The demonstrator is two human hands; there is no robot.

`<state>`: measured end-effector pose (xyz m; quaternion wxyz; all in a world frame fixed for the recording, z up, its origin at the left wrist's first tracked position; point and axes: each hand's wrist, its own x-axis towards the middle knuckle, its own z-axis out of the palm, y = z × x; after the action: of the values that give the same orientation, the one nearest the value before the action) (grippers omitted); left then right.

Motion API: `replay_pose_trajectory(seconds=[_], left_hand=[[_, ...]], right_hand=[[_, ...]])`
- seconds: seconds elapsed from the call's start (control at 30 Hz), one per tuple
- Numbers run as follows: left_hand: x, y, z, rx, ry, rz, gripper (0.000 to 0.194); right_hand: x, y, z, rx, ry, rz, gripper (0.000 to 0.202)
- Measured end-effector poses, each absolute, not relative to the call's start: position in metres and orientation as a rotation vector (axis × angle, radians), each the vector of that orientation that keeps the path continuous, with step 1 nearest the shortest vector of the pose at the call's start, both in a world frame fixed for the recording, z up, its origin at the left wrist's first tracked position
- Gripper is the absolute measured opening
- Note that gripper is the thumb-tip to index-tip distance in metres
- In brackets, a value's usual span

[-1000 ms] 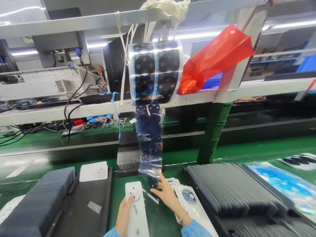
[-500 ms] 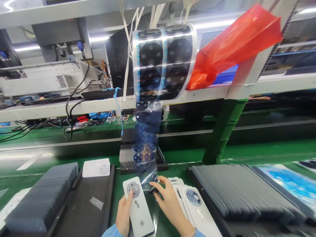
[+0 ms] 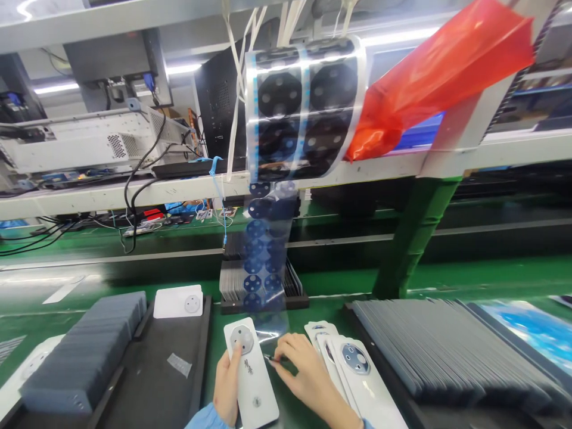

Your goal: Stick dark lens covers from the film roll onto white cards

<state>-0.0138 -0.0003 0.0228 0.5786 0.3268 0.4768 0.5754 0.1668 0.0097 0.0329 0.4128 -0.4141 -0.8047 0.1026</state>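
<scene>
My left hand (image 3: 227,381) grips a white phone back panel (image 3: 257,390), its thumb on the round camera area near the top. Beside the panel's right edge, my right hand (image 3: 300,370) is closed in a pinch on a small, thin dark piece that I cannot make out. Just above both hands hangs a clear strip with dark blue round film stickers (image 3: 252,282), which runs down from a large roll (image 3: 304,113). White phone panels with camera rings (image 3: 356,357) lie overlapping to the right of my right hand.
At left, a black tray (image 3: 156,357) carries a white card (image 3: 172,302) and a scrap of clear film. Rows of grey sheets (image 3: 84,351) stand left of it, with more grey sheets (image 3: 447,345) at right. A red bag (image 3: 442,77) hangs beside the roll; a green post (image 3: 415,238) stands behind.
My right hand has come down and away from the strip's lower end, which now hangs straighter. My left hand still holds the phone panel. The whole view has shifted slightly.
</scene>
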Motion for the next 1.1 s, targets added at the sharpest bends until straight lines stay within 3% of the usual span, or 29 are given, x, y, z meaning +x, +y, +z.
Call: replay_pose_trajectory(seconds=[0.1,0.23,0.4,0.67,1.1], left_hand=[[-0.016,0.001,0.018,0.779,1.123,1.335,0.062],[-0.018,-0.003,0.022,0.956,1.211,1.384,0.06],[-0.006,-0.012,0.028,1.269,1.201,1.294,0.05],[-0.003,-0.013,0.012,0.964,0.917,1.251,0.059],[-0.003,-0.017,0.015,1.065,0.909,1.143,0.066]], right_hand=[[0.172,0.008,0.041,-0.972,-1.701,0.997,0.023],[0.169,0.009,0.048,-0.924,-1.197,1.321,0.04],[0.149,0.006,0.036,-0.973,-1.061,1.378,0.045],[0.134,0.011,0.005,-1.171,-1.09,1.131,0.046],[0.133,0.008,0.007,-1.234,-1.038,1.095,0.051]])
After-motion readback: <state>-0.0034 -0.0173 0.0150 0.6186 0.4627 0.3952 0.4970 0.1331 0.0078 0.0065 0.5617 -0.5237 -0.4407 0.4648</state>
